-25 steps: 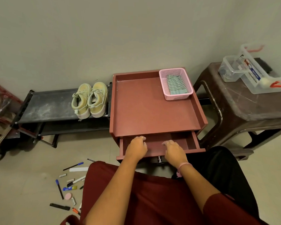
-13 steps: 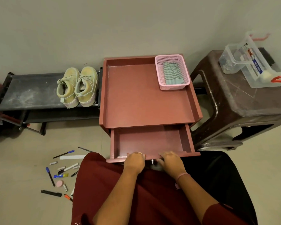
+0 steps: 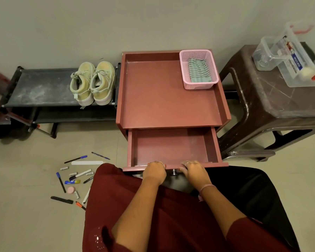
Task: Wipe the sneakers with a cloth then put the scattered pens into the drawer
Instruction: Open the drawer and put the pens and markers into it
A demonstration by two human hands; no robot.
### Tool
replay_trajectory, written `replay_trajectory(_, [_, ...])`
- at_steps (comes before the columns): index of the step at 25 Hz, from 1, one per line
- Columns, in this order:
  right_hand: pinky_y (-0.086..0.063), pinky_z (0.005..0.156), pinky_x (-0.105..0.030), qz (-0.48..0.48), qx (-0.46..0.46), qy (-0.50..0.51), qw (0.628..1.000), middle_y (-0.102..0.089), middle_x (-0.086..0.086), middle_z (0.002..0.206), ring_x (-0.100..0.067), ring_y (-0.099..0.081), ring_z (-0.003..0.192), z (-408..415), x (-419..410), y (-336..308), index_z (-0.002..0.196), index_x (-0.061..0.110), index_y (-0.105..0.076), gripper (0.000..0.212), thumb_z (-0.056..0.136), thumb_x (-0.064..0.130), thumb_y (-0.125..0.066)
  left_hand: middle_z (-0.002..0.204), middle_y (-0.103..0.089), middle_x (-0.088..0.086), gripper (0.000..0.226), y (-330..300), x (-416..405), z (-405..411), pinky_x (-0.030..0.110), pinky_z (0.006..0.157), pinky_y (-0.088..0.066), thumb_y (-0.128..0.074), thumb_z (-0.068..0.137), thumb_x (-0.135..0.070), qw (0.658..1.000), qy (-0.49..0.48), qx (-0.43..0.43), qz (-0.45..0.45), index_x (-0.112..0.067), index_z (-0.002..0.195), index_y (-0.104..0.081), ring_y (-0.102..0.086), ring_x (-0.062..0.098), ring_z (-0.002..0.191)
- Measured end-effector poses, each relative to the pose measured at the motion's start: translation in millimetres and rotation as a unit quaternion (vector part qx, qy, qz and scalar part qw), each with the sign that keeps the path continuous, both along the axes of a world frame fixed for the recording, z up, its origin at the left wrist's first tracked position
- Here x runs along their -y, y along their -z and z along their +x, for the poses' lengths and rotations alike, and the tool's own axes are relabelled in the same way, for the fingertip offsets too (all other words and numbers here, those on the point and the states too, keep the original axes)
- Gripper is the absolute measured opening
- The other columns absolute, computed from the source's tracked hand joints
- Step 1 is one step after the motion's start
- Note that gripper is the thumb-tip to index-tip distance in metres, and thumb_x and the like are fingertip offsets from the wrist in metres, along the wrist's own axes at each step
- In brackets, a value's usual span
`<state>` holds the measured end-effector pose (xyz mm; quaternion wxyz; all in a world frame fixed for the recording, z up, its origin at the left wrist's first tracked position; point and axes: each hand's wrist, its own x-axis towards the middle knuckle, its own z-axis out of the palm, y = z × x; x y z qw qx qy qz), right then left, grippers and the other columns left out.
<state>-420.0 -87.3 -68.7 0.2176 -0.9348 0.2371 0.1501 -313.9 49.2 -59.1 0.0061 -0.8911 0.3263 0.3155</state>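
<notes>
The reddish-brown drawer [image 3: 171,148] of a small cabinet [image 3: 169,91] stands pulled far out, with nothing inside. My left hand [image 3: 155,172] and my right hand [image 3: 195,170] both grip its front edge, on either side of a metal knob [image 3: 174,172]. A pair of pale yellow-green sneakers [image 3: 92,83] sits on a black shoe rack [image 3: 40,88] left of the cabinet. A green striped cloth [image 3: 198,70] lies in a pink basket [image 3: 198,85] on the cabinet top. Several pens and markers [image 3: 75,177] lie scattered on the floor at lower left.
A dark brown plastic stool [image 3: 273,99] stands right of the cabinet, carrying clear plastic containers [image 3: 289,57]. My dark red garment [image 3: 135,215] and black fabric [image 3: 253,193] fill the foreground. A wall runs behind everything.
Both hands have pulled the drawer out toward me, from nearly closed to far open. The view has shifted along with it.
</notes>
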Motion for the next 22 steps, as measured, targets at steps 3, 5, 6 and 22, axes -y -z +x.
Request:
replay_trajectory(3, [-0.041,0.093,-0.034,-0.002,-0.005,-0.002,1.0,-0.067,-0.006,0.111,-0.025,-0.055,0.106,-12.8,-6.6,-1.6,0.114,0.011,-0.064,0.033,0.096,0.033,-0.048,0.12,-0.061,0.016,0.035,-0.7,-8.8,-12.7,0.036,0.088,-0.047,-0.032,0.1,-0.014,1.0,-0.008,-0.002,-0.004,-0.004,0.12,-0.059,-0.057,0.033,0.111])
replay_trajectory(5, [-0.041,0.091,-0.032,-0.004,-0.01,-0.002,1.0,-0.067,-0.006,0.109,-0.024,-0.055,0.105,-21.4,-11.6,-2.3,0.112,0.011,-0.065,0.033,0.096,0.034,-0.047,0.117,-0.062,0.016,0.034,-3.3,-14.0,-21.0,0.036,0.087,-0.048,-0.033,0.1,-0.014,1.0,-0.017,-0.008,-0.002,-0.003,0.117,-0.06,-0.057,0.033,0.109])
replay_trajectory(6, [-0.041,0.09,-0.032,-0.003,-0.015,-0.002,1.0,-0.067,-0.006,0.107,-0.024,-0.055,0.104,-25.8,-13.6,-2.1,0.111,0.011,-0.065,0.033,0.096,0.035,-0.047,0.117,-0.062,0.016,0.033,-3.0,-15.6,-24.9,0.035,0.085,-0.048,-0.034,0.098,-0.012,1.0,-0.017,-0.015,0.001,-0.003,0.115,-0.061,-0.057,0.032,0.109])
replay_trajectory(22, [-0.048,0.076,-0.031,0.042,-0.092,0.017,0.995,-0.068,-0.009,0.096,-0.024,-0.062,0.092,-44.8,-23.1,-14.7,0.097,0.006,-0.068,0.04,0.089,0.043,-0.057,0.118,-0.062,0.02,0.035,-23.4,-25.9,-56.0,0.037,0.088,-0.047,-0.036,0.093,-0.008,0.998,-0.027,-0.033,0.042,0.0,0.115,-0.061,-0.058,0.034,0.109])
